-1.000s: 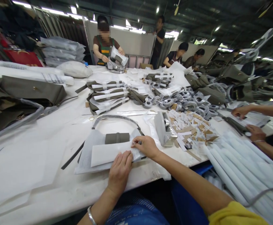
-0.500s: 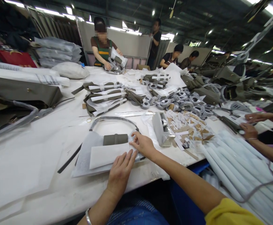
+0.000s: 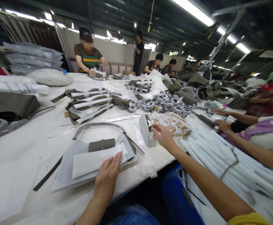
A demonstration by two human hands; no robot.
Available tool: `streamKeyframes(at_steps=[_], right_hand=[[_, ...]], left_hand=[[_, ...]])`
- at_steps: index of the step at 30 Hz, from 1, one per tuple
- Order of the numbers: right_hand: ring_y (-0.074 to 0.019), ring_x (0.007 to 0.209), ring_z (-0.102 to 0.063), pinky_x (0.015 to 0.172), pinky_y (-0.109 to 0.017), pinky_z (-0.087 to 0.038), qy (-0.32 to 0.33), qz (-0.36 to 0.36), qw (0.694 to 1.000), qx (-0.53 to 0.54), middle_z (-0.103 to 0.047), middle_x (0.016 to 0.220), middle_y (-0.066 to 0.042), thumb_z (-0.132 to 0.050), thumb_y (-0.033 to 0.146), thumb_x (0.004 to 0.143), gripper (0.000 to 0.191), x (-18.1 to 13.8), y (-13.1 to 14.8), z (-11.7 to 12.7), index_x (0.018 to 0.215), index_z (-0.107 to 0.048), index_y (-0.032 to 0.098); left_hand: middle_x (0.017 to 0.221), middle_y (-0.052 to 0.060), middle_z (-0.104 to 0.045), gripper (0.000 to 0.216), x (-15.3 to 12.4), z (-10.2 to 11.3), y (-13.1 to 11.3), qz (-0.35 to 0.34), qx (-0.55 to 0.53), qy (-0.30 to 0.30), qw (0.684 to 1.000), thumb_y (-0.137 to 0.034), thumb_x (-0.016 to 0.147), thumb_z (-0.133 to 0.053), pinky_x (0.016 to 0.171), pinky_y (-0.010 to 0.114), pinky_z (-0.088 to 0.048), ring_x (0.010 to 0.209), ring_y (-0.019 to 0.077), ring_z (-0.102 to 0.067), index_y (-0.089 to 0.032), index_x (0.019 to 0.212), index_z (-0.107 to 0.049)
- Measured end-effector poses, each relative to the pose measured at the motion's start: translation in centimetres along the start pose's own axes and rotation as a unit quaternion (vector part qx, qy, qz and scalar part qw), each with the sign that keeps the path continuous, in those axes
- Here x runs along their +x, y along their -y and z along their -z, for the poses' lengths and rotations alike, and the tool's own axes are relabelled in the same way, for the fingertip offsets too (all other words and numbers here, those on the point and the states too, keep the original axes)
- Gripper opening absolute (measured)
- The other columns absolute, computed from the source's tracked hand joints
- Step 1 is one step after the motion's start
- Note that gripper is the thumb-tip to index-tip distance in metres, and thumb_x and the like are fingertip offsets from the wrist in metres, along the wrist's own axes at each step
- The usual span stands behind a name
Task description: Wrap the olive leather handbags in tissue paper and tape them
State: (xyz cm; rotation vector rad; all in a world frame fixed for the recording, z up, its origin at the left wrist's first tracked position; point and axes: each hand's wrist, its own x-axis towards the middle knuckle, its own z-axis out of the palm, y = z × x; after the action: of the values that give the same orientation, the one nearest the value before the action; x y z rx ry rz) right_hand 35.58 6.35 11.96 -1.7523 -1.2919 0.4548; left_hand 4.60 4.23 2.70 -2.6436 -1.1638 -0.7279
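My left hand (image 3: 107, 175) lies flat with fingers stretched out on a folded white paper wrap (image 3: 91, 161) that covers an olive-grey strap piece (image 3: 102, 145). A wrapped curved handle (image 3: 96, 126) arches behind the wrap. My right hand (image 3: 163, 136) is out to the right, fingers loosely spread, touching the grey tape dispenser (image 3: 145, 130). Nothing shows in its grip.
White table (image 3: 21, 162) with stacked wrapped olive straps (image 3: 89, 103), tape rolls (image 3: 171, 104), paper scraps (image 3: 174, 123) and long white tubes (image 3: 220, 156) at the right. A co-worker's hands (image 3: 223, 125) work at the right; other people stand at the far end. Olive bag (image 3: 9, 103) at left.
My right hand left the paper wrap and moved right to the tape dispenser. My left hand stayed flat on the wrap. The view swung leftward and up.
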Motion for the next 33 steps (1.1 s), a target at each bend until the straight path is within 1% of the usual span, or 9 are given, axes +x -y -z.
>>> streamKeyframes(at_steps=[1,3,7,10,14,18,24,28,33], right_hand=[[-0.0212,0.105,-0.066,0.099,-0.036,-0.048,0.004,-0.051,0.999,0.013,-0.071,0.109,-0.008,-0.062,0.026,0.087,0.016,0.8,-0.5,1.1,0.1,-0.068,0.019],[-0.023,0.098,-0.069,0.093,-0.037,-0.053,0.034,-0.125,0.991,0.034,-0.074,0.099,-0.01,-0.062,0.029,0.089,0.014,2.5,-1.3,2.1,0.089,-0.069,0.017],[-0.0207,0.073,-0.073,0.075,-0.033,-0.061,0.121,-0.236,0.959,0.098,-0.075,0.078,-0.014,-0.058,0.03,0.093,0.027,5.5,-2.1,1.9,0.074,-0.066,0.012],[-0.019,0.071,-0.074,0.072,-0.029,-0.062,0.161,-0.29,0.931,0.152,-0.075,0.078,-0.016,-0.058,0.024,0.094,0.022,6.8,-1.7,1.5,0.08,-0.066,0.009],[-0.0163,0.071,-0.074,0.069,-0.025,-0.063,0.153,-0.318,0.911,0.214,-0.075,0.079,-0.015,-0.051,0.018,0.098,0.019,6.9,-0.8,1.6,0.092,-0.065,0.007],[-0.0154,0.077,-0.074,0.074,-0.024,-0.062,0.119,-0.306,0.906,0.267,-0.075,0.089,-0.016,-0.046,0.024,0.102,0.026,4.6,0.6,2.8,0.094,-0.065,0.008],[-0.0183,0.083,-0.074,0.076,-0.025,-0.062,0.073,-0.272,0.9,0.331,-0.074,0.101,-0.018,-0.057,0.032,0.097,0.027,-3.5,2.0,3.9,0.093,-0.068,0.007],[-0.0178,0.08,-0.073,0.074,-0.027,-0.061,0.032,-0.276,0.901,0.333,-0.074,0.099,-0.015,-0.067,0.036,0.089,0.026,-7.4,-0.2,1.9,0.094,-0.069,0.011],[-0.0119,0.064,-0.067,0.064,-0.025,-0.058,0.007,-0.235,0.946,0.222,-0.075,0.092,-0.011,-0.067,0.045,0.083,0.031,-7.2,-4.8,-0.7,0.088,-0.069,0.014]], left_hand=[[0.138,0.005,-0.06,0.069,0.0,0.0,0.0,-0.001,-0.004,-0.004,1.0,-0.006,0.088,-0.052,0.1,0.041,-0.048,0.114,0.0269,-0.058,-0.019,0.153,-0.03],[0.138,0.006,-0.06,0.071,0.0,0.0,0.0,-0.001,-0.007,-0.012,1.0,-0.006,0.087,-0.053,0.1,0.041,-0.049,0.114,0.0271,-0.058,-0.019,0.153,-0.03],[0.139,0.006,-0.059,0.074,0.0,0.1,-0.2,0.01,-0.004,0.0,1.0,-0.005,0.085,-0.056,0.102,0.041,-0.048,0.115,0.0255,-0.058,-0.019,0.153,-0.029],[0.142,0.005,-0.057,0.077,-0.1,-0.1,-0.1,0.011,0.002,0.013,1.0,-0.004,0.084,-0.059,0.105,0.04,-0.047,0.117,0.0238,-0.056,-0.019,0.153,-0.029],[0.141,0.003,-0.057,0.077,-0.2,-0.2,0.1,0.002,0.007,0.009,1.0,-0.002,0.081,-0.062,0.105,0.038,-0.048,0.117,0.0233,-0.057,-0.02,0.151,-0.034],[0.14,0.002,-0.058,0.074,-0.1,-0.1,0.0,-0.002,0.009,-0.002,1.0,0.0,0.081,-0.062,0.103,0.038,-0.049,0.116,0.0238,-0.056,-0.018,0.149,-0.037],[0.139,0.001,-0.059,0.073,-0.2,0.1,0.0,-0.003,-0.003,-0.013,1.0,-0.001,0.084,-0.06,0.102,0.039,-0.047,0.115,0.025,-0.055,-0.018,0.15,-0.034],[0.14,0.0,-0.058,0.074,-0.2,-0.1,0.2,-0.009,-0.014,-0.015,1.0,-0.005,0.088,-0.058,0.102,0.04,-0.046,0.116,0.0253,-0.055,-0.02,0.153,-0.028],[0.139,0.0,-0.059,0.076,-0.1,-0.2,0.3,-0.009,-0.018,-0.009,1.0,-0.006,0.09,-0.055,0.102,0.039,-0.046,0.117,0.0255,-0.055,-0.023,0.156,-0.021]])
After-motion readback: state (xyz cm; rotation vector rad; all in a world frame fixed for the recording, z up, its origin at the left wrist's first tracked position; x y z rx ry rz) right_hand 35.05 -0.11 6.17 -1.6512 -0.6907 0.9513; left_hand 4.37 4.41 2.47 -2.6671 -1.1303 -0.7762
